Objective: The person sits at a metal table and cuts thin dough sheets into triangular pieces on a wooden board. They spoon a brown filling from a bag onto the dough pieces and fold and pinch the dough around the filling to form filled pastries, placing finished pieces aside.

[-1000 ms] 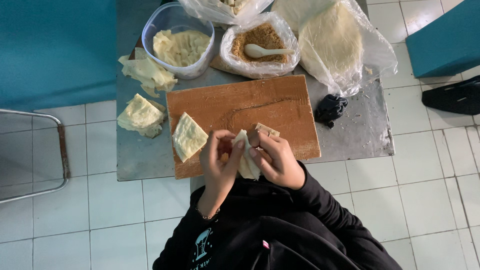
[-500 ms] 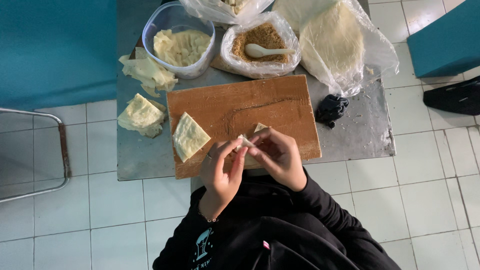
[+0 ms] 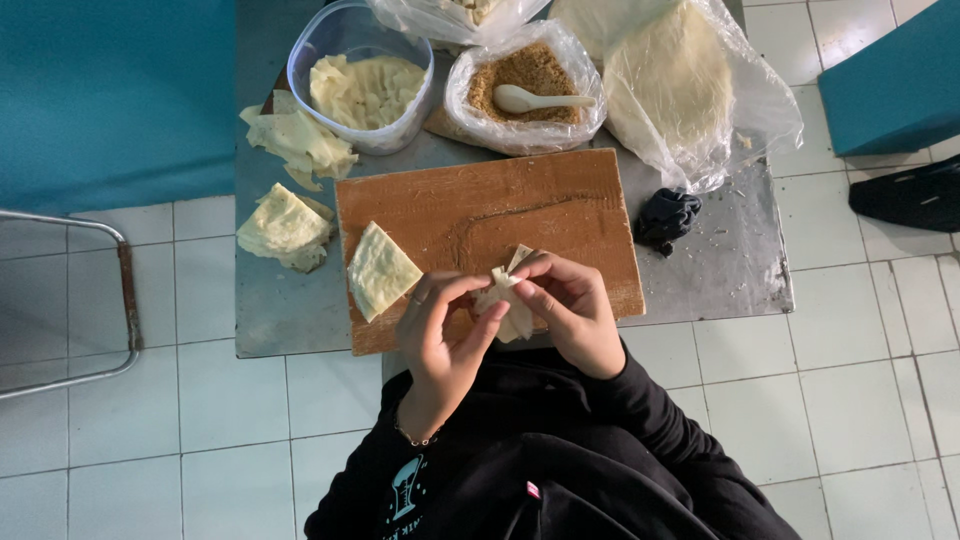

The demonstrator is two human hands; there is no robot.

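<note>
My left hand (image 3: pixel 445 335) and my right hand (image 3: pixel 570 305) pinch a pale, folded dough wrapper (image 3: pixel 508 292) between their fingertips, just above the near edge of a wooden cutting board (image 3: pixel 500 210). A stack of square wrappers (image 3: pixel 380 270) lies on the board's left end, close to my left hand. Beyond the board stands a bag of brown crumbly filling (image 3: pixel 525 85) with a white spoon (image 3: pixel 540 99) lying in it.
A clear tub of folded wrappers (image 3: pixel 365 90) sits at the back left of the metal table (image 3: pixel 720 270). Loose wrapper piles (image 3: pixel 285 228) lie left of the board. A plastic bag of flat sheets (image 3: pixel 680 90) and a dark cloth (image 3: pixel 667 217) lie on the right. A metal frame (image 3: pixel 125 300) stands left.
Both hands drew closer together around the wrapper, which went from an open, hanging sheet to a smaller folded piece pinched between the fingertips.
</note>
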